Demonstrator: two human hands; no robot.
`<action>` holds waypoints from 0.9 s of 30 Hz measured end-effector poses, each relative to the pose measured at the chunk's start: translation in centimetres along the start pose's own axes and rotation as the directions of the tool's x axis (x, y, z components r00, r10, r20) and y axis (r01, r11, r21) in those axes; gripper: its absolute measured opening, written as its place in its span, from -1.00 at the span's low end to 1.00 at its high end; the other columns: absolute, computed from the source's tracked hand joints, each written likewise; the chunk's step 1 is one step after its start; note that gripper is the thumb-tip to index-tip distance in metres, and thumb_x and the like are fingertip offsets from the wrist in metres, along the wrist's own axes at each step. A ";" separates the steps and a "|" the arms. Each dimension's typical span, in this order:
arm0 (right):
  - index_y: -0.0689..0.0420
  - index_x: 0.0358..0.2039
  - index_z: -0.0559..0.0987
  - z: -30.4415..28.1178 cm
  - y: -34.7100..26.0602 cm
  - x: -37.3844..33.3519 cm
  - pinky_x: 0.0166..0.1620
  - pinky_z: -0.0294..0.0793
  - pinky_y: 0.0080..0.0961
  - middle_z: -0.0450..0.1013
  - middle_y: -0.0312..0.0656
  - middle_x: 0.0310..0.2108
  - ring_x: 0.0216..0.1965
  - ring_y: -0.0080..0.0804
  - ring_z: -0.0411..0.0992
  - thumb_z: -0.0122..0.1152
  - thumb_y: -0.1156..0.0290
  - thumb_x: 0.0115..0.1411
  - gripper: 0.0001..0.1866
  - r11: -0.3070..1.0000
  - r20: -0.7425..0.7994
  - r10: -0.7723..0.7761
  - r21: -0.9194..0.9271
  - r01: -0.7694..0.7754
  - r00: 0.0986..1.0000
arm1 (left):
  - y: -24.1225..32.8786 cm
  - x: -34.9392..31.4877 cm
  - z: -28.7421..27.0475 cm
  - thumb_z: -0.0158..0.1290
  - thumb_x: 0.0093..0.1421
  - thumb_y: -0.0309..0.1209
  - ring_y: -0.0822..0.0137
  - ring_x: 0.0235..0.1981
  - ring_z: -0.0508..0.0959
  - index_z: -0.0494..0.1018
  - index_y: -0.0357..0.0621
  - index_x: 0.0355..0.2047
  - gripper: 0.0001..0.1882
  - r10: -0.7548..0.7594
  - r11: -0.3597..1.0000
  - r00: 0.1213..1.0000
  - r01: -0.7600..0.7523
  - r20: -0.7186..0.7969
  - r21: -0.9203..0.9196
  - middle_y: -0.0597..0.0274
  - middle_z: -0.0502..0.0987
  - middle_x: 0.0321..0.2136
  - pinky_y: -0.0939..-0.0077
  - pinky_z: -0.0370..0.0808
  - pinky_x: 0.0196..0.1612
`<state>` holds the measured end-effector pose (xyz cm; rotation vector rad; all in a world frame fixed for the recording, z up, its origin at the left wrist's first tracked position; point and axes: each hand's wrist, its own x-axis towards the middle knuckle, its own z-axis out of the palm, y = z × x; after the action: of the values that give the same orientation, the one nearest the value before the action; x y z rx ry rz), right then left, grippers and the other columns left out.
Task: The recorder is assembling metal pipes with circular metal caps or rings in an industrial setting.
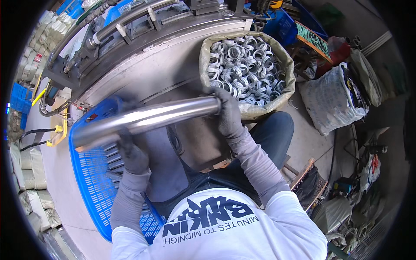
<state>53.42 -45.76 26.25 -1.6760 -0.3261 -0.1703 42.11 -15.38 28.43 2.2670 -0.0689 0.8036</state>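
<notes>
A shiny metal tube (pixel 160 116) is held up crosswise in front of me, its left end smeared by motion. My right hand (pixel 229 113), in a grey glove, is closed round the tube's right end. My left hand (pixel 132 152), gloved in grey too, grips the tube from below, left of its middle; its fingers are partly hidden behind the metal. Under the tube's left part stands a blue plastic basket (pixel 86 182) with several metal tubes (pixel 113 159) lying in it. Just beyond my right hand is an open sack (pixel 203 65) full of metal rings (pixel 247 69).
A machine bench (pixel 143 52) with rods and clamps runs along the far left. At the right stand a white woven sack (pixel 331 99) and a dark low stool or rack (pixel 310 184). White bundles (pixel 32 173) are stacked at the far left edge. A yellow bracket (pixel 60 125) carries black cables.
</notes>
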 end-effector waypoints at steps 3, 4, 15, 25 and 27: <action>0.24 0.09 0.57 -2.8 3.4 2.8 0.11 0.52 -0.12 0.54 0.14 0.00 0.06 0.10 0.53 0.32 0.32 0.19 -0.52 0.993 -0.027 -0.089 -0.078 0.087 0.996 | 9.6 9.6 -0.8 -0.02 0.46 -0.38 -0.04 0.22 0.51 0.24 -0.44 0.37 -0.44 -0.407 0.300 0.913 0.128 -0.006 -0.945 -0.14 0.49 0.20 0.06 0.43 0.34; 0.23 0.11 0.57 -4.3 5.0 4.1 0.14 0.50 -0.08 0.52 0.16 0.04 0.09 0.13 0.50 0.30 0.22 0.23 -0.50 0.952 -0.111 -0.161 -0.281 0.125 0.981 | 9.4 10.7 -1.8 0.01 0.43 -0.41 0.04 0.14 0.56 0.24 -0.49 0.36 -0.42 -0.351 0.373 0.936 0.100 -0.040 -0.922 -0.17 0.53 0.13 0.15 0.50 0.24; 0.03 -0.05 0.74 -10.9 9.0 5.7 0.16 0.49 -0.11 0.62 0.03 -0.05 0.05 0.07 0.55 0.37 0.05 0.21 -0.60 0.488 -0.376 0.129 -0.781 -0.389 0.918 | 7.5 6.6 3.2 0.35 -0.02 -0.37 0.01 -0.19 0.62 0.50 -0.20 0.08 -0.39 0.084 0.908 0.851 -0.279 0.518 0.311 -0.01 0.58 -0.22 0.15 0.53 -0.11; 0.40 0.02 0.55 -9.8 0.4 3.7 0.17 0.61 -0.30 0.57 -0.01 -0.01 0.05 -0.17 0.59 0.19 0.52 0.24 -0.64 0.355 0.217 0.231 0.889 -0.290 0.949 | 6.8 6.3 3.3 0.33 -0.03 -0.34 -0.07 -0.12 0.62 0.52 -0.13 0.09 -0.39 0.069 0.921 0.858 -0.251 0.510 0.298 0.01 0.61 -0.16 0.05 0.53 -0.06; 0.43 0.07 0.51 -9.2 -0.1 3.3 0.22 0.59 -0.25 0.55 0.03 0.04 0.10 -0.17 0.57 0.15 0.52 0.23 -0.59 0.327 0.256 0.183 0.895 -0.305 0.949 | 7.0 6.2 3.3 0.33 -0.03 -0.35 -0.07 -0.12 0.62 0.52 -0.13 0.09 -0.39 0.064 0.922 0.855 -0.248 0.514 0.297 0.01 0.62 -0.16 0.05 0.53 -0.06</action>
<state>57.19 -54.51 28.56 -0.5282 -0.1698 0.3211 46.97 -21.65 34.46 2.7987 -0.3846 0.2999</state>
